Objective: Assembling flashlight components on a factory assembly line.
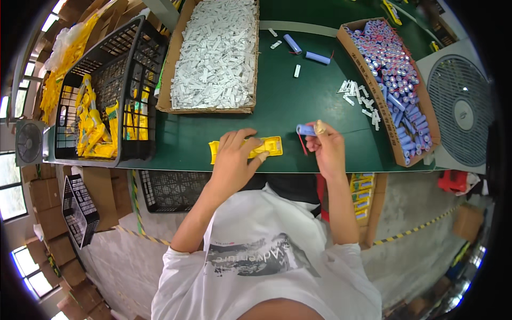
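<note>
My left hand (234, 157) lies over a yellow plastic housing (274, 145) near the table's front edge, its fingers gripping it from above and hiding its middle. The open, hollow side of the housing shows at its right end. To the right, my right hand (328, 149) pinches a purple cylindrical battery (305, 130) between thumb and fingers, just above the table. A red wire (302, 145) hangs from the battery. A pale finger cover (320, 127) shows on a digit of this hand.
A box of small white plastic pieces (213, 53) stands behind my left hand. Black crate (140, 106) with yellow housings is at left. Box of purple batteries (413, 125) and grey fan (463, 109) are at right. Loose batteries (318, 57) and white pieces (349, 89) lie on the green table (304, 96).
</note>
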`<state>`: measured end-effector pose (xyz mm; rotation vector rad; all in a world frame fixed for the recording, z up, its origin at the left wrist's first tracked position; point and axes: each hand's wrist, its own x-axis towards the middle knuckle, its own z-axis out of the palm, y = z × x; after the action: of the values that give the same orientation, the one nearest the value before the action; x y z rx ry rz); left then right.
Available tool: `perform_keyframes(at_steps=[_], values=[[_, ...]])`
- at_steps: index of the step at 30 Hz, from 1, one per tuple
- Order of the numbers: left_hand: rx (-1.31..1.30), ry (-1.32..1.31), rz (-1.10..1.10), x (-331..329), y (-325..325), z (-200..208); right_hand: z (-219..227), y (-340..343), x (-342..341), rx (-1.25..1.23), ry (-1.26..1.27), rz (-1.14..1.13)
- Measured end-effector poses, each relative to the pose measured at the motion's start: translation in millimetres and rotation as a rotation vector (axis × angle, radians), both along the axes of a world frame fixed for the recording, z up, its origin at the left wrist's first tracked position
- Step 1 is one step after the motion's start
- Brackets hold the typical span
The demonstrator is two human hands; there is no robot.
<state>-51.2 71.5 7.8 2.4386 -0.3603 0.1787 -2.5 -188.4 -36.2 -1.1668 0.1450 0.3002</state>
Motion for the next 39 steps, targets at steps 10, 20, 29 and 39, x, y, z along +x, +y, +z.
perform_keyframes(at_steps=[10,20,29,39], values=[[-0.165,0.063,-0.003,4.5,3.2,-7.3,13.2,34.9,-3.5,0.116,-0.17,0.225],[-0.299,0.1,0.068,4.6,11.7,-7.9,16.2,51.4,20.5,-0.815,-1.061,0.431],[-0.228,-0.071,0.165,-11.3,18.6,-15.2,33.3,70.5,19.9,-0.962,-1.215,0.44],[-0.23,-0.084,0.126,-14.4,28.7,-20.5,33.3,72.4,23.3,-0.959,-1.322,0.484]])
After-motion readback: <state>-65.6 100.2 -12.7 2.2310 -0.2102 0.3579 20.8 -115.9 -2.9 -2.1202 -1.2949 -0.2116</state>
